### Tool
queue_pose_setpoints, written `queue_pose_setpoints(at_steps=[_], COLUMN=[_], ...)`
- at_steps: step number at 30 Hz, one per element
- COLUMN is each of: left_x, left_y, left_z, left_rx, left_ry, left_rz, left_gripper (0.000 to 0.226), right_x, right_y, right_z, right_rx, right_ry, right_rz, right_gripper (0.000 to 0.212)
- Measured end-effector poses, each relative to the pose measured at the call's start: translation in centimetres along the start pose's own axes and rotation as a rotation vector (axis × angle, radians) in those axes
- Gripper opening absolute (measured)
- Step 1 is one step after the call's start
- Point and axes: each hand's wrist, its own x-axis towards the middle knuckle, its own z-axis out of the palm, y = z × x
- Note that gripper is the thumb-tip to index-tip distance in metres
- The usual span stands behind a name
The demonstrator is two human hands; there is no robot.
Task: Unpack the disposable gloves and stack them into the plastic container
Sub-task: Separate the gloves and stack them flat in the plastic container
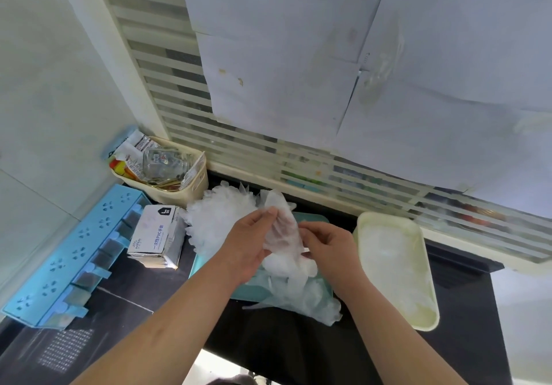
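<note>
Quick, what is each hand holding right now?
Left hand: pinches a clear glove.
Right hand: pinches the same glove, lower down.

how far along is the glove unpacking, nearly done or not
Roughly midway. Done: the glove box lies opened, a loose pile of gloves is out beside it, and some stacked gloves already lie in the teal container. In hand: the left hand and right hand pinch a single glove above it. Left: the loose pile is not yet stacked.

"L" tag and "一次性PVC手套" on the white glove box (pixel 155 235)
</note>
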Motion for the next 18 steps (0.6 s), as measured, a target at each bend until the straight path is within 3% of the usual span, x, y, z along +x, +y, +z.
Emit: queue_pose_setpoints(at_steps=[2, 5, 7, 10, 13, 15, 18], left_x=[0.0, 0.0, 0.1, 0.0, 0.2, 0.5, 0.7], left_y=[0.1, 0.0, -0.1, -0.3, -0.5, -0.4, -0.3], left_z=[0.3, 0.8, 1.0, 1.7, 1.9, 1.9, 1.9], left_rx=[-0.012, -0.059, -0.079, -0.084, -0.076, -0.074, -0.073], left_ry=[0.015, 0.032, 0.024, -0.029, -0.051, -0.05, -0.011], left_rz=[-0.004, 0.003, -0.006, -0.029, -0.047, -0.047, -0.033], left_gripper=[0.022, 0.034, 0.045, 0.046, 0.029, 0.023, 0.019], right_x=[0.1, -0.7, -1.4, -1.6, -1.0, -0.9, -0.7], right_y=[0.1, -0.2, -0.5, -0.1, 0.8, 1.4, 1.5], right_z=[-0.2, -0.6, -0.3, 0.5, 0.0, -0.5, -1.0], right_rx=[-0.031, -0.109, -0.185, -0.237, -0.269, -0.216, 0.102], right_ry=[-0.002, -0.243, -0.362, -0.197, -0.029, 0.008, 0.12], right_rz=[-0.01, -0.089, -0.102, -0.162, -0.177, -0.125, 0.076], right_gripper=[0.031, 0.074, 0.088, 0.062, 0.026, 0.02, 0.022])
